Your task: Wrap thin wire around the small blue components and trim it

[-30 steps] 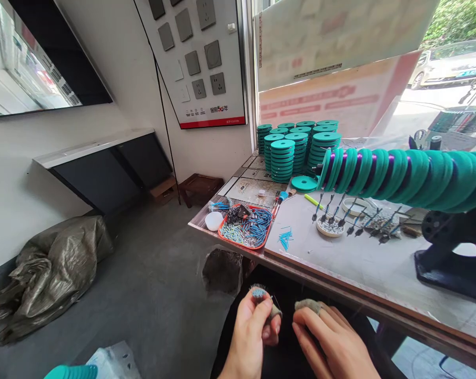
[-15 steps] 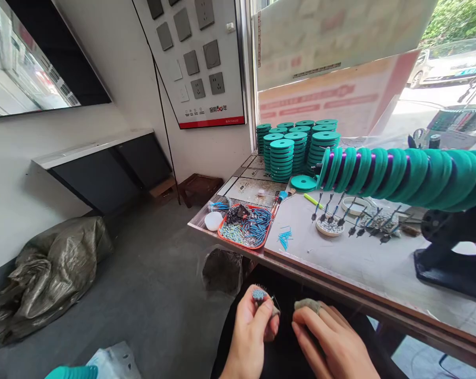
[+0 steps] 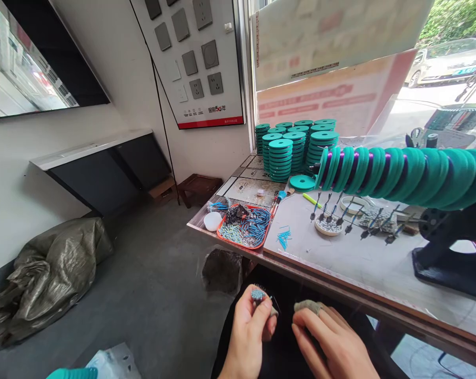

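Low in front of the table edge, my left hand (image 3: 249, 329) is closed around a small bundle of blue-grey pieces (image 3: 257, 295), its thumb pressed over them. Thin dark wire ends stick out beside the bundle. To its right, my right hand (image 3: 328, 337) is curled, a greyish-green covering (image 3: 307, 306) at its index finger; what its fingertips hold, if anything, is hidden. The hands are apart, above dark clothing. On the table, a red tray (image 3: 245, 245) holds blue beaded pieces, and light blue sticks (image 3: 284, 238) lie to its right.
Green spools (image 3: 280, 158) stand stacked at the back of the table (image 3: 340, 268). A row of green discs (image 3: 403, 176) reaches over the right side from a black machine (image 3: 438, 252). A bowl of beads (image 3: 327, 234) sits beneath. A plastic-lined bin (image 3: 222, 271) is below the table.
The whole view has shifted very slightly. Both hands keep nearly the same pose, my left hand a touch further left. The dark pieces hanging below the discs have swung a little.
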Tool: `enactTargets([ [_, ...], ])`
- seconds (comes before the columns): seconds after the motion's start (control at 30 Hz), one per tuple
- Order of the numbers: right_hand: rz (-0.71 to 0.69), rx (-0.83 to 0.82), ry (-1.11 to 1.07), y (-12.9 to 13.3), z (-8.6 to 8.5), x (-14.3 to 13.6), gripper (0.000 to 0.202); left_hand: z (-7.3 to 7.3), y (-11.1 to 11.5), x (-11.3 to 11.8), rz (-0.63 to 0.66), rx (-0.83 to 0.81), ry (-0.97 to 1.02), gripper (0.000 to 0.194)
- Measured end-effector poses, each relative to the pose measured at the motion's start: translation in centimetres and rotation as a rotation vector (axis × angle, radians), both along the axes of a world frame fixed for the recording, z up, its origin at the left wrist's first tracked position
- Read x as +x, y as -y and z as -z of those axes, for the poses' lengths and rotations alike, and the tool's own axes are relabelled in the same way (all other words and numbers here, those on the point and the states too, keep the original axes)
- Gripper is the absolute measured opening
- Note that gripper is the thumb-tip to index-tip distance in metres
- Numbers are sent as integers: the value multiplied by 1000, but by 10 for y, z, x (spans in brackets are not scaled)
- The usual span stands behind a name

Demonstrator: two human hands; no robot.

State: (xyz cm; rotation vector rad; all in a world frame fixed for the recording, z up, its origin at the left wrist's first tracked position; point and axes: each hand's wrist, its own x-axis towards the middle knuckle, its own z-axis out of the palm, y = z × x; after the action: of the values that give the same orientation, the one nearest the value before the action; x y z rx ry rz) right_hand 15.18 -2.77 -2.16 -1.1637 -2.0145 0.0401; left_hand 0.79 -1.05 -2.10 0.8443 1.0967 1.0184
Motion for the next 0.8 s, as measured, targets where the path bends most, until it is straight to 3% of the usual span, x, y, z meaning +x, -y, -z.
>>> enactTargets([
  [0.2,-25,-81,21,0,16,2,11,-3,0,0,18,13,-20,30],
  [0.37,116,-56,-113,4,25,-3,19,-12,1,4,-19,-36,-68,35],
  [0.53,148,-83,-123,5,24,-5,21,-11,2,2,34,25,-140,30],
  [0.7,93,-108,-101,5,19,-2,17,-9,0,-1,48,132,-289,25],
  [0.8,66,-39,-92,2,12,-1,17,-12,0,-1,65,180,-305,25],
])
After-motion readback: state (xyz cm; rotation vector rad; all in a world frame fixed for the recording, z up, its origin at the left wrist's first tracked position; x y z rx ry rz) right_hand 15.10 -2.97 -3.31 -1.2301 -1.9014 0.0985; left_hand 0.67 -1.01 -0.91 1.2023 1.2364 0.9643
